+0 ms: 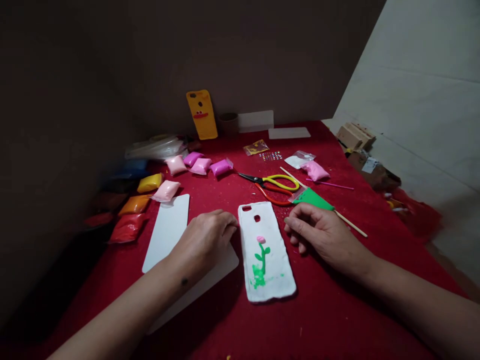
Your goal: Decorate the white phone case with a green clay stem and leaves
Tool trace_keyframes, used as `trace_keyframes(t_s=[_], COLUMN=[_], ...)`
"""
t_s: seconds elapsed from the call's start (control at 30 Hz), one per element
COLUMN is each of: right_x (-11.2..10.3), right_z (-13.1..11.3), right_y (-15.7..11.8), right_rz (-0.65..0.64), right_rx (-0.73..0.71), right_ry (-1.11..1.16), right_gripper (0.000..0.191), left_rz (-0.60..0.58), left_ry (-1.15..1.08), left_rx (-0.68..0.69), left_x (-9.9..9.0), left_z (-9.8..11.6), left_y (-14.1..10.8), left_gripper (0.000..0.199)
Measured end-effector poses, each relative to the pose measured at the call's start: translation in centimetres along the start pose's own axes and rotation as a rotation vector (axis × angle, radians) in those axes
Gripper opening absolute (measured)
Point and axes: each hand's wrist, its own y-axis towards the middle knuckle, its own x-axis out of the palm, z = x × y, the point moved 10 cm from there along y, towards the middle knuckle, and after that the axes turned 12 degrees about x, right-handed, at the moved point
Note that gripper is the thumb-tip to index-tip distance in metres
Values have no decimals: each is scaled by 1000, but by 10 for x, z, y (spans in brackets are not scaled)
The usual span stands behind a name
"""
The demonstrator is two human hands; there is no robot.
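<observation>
A white phone case (275,255) lies flat between my hands. It carries a pink flower bud (261,240), a green stem with leaves (263,256) and a smeared green patch at the bottom. My left hand (213,232) is closed, its fingertips close by the case's upper left edge; whether they touch it I cannot tell. Under that hand lies a white board (202,282). To the right of the case, my right hand (318,232) is curled with thumb and fingertips together. Anything pinched in either hand is hidden or too small to make out.
Yellow-and-red-handled scissors (277,185), a green clay packet (313,199) and a wooden stick (350,223) lie beyond my right hand. Several clay packets (135,204) sit left, beside another white board (170,225). A yellow phone case (204,122) leans at the back, near a cup (228,123).
</observation>
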Motion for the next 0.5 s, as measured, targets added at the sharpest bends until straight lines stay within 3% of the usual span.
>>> trace_keyframes(t_s=[0.5], right_x=[-1], right_z=[2], right_y=[1], right_rz=[5], right_rx=[6], right_ry=[-42], right_gripper=[26], left_rz=[-34], left_ry=[230], left_rx=[58], left_x=[2], left_z=[23], left_y=[-6], left_gripper=[22])
